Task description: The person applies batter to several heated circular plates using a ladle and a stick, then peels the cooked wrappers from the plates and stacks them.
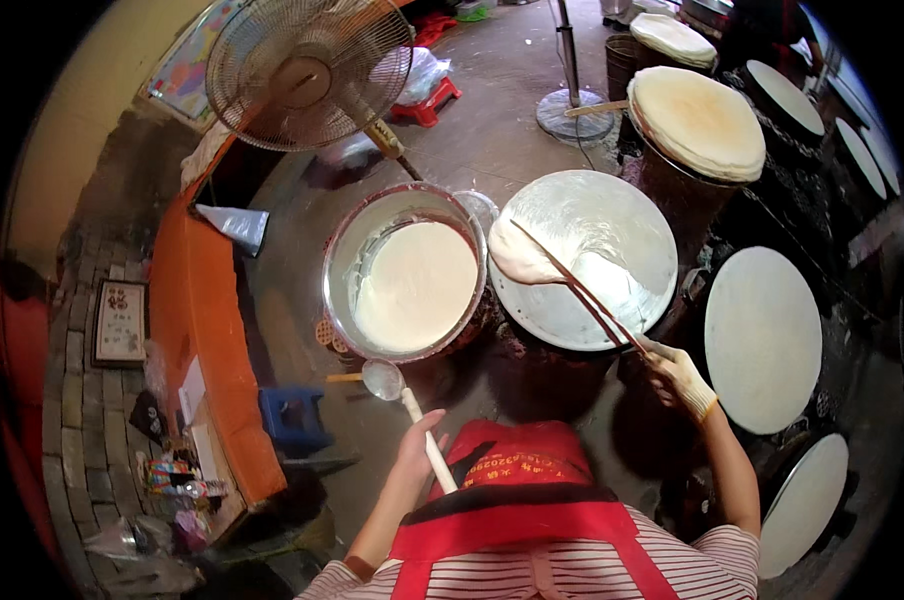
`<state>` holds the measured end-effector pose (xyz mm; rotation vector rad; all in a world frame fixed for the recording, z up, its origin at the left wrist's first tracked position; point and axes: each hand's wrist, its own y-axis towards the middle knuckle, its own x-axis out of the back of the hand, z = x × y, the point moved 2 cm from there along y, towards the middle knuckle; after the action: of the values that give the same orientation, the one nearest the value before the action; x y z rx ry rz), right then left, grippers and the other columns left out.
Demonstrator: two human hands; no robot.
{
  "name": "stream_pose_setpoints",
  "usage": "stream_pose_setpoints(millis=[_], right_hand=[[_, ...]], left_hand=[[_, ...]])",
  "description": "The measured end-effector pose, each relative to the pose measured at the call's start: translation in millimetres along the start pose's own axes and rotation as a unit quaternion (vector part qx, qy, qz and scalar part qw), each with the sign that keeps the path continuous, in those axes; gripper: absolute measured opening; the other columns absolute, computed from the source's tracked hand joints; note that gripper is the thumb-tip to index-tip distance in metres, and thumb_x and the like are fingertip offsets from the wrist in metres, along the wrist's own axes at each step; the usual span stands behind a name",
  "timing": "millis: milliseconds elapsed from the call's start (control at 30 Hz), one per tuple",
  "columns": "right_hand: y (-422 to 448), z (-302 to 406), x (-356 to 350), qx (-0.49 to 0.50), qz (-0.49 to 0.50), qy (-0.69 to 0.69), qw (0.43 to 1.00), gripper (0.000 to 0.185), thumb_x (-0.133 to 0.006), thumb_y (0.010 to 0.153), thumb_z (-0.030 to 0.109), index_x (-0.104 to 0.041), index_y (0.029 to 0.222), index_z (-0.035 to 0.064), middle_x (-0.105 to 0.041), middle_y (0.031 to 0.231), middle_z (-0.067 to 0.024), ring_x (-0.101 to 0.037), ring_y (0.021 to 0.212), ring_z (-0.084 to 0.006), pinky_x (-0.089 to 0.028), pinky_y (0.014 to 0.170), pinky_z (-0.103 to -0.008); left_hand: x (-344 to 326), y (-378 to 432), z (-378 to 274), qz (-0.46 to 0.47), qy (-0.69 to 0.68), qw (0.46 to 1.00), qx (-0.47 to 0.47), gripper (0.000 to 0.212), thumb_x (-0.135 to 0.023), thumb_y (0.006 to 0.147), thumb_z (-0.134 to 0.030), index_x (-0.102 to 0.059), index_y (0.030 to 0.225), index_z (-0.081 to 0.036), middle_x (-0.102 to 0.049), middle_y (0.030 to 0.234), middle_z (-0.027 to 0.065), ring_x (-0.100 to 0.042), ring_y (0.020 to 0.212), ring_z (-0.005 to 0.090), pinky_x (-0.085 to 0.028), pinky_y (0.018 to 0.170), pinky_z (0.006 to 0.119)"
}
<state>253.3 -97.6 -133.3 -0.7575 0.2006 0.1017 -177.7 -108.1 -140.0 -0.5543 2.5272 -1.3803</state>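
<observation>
My left hand [420,444] holds the pale handle of a ladle [383,380], whose round bowl sits just below the metal pot [330,296]. Thick cream-coloured batter [422,289] fills part of that pot. My right hand [677,375], in a knit glove, grips a long thin reddish-brown stick [553,259]. A second dark line beside it may be another stick or a shadow. The stick's far end crosses a soft lump of dough or batter [518,259] at the left side of a round griddle [527,315]. A thin shiny smear covers much of the griddle.
Stacked round flatbreads [699,124] stand at the upper right. More round plates, including a pale one [763,341], line the right side. A pedestal fan [309,79] leans in at the upper left. Beside the orange counter [197,330] is a blue stool [293,420].
</observation>
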Motion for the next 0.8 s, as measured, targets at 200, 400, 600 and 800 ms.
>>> stream_pose_setpoints(millis=[200,400,600,800], right_hand=[[34,-49,-21,0.187,-0.166,0.067,0.966,0.039,-0.054,0.085,0.017,-0.049,0.123,0.0097,-0.04,0.059,0.0087,-0.031,0.045,-0.0024,-0.026,0.041,-0.0184],[-58,-105,-99,0.129,-0.204,0.034,0.97,0.045,-0.054,0.084,0.024,-0.046,0.125,0.0067,-0.039,0.06,0.0062,-0.033,0.045,-0.0051,-0.028,0.041,-0.0217],[17,-81,-232,0.155,-0.269,0.334,0.89,0.053,-0.039,0.087,0.05,-0.043,0.124,0.0127,-0.022,0.044,0.0066,-0.02,0.029,-0.0064,-0.017,0.029,-0.022],[257,38,-294,0.27,-0.365,0.277,0.847,0.024,-0.044,0.088,0.028,-0.054,0.104,0.0125,-0.041,0.056,0.0044,-0.034,0.039,-0.0056,-0.029,0.034,-0.0208]], left_hand=[[-27,32,-40,0.108,0.081,0.991,0.007,0.011,-0.058,0.079,-0.015,-0.061,0.089,-0.01,-0.056,0.082,-0.0033,-0.051,0.078,0.0122,-0.046,0.08,0.03],[-6,79,-78,0.189,0.179,0.965,-0.028,0.017,-0.056,0.08,-0.016,-0.055,0.096,-0.008,-0.057,0.096,0.0008,-0.048,0.099,0.0124,-0.036,0.086,0.032],[52,108,-107,0.204,0.196,0.959,-0.018,0.021,-0.059,0.078,-0.017,-0.055,0.095,-0.007,-0.058,0.093,0.002,-0.051,0.094,0.0117,-0.036,0.083,0.03],[140,107,-120,0.135,0.067,0.988,-0.026,0.023,-0.056,0.081,-0.011,-0.052,0.103,-0.004,-0.056,0.095,0.0029,-0.053,0.092,0.0124,-0.04,0.088,0.032]])
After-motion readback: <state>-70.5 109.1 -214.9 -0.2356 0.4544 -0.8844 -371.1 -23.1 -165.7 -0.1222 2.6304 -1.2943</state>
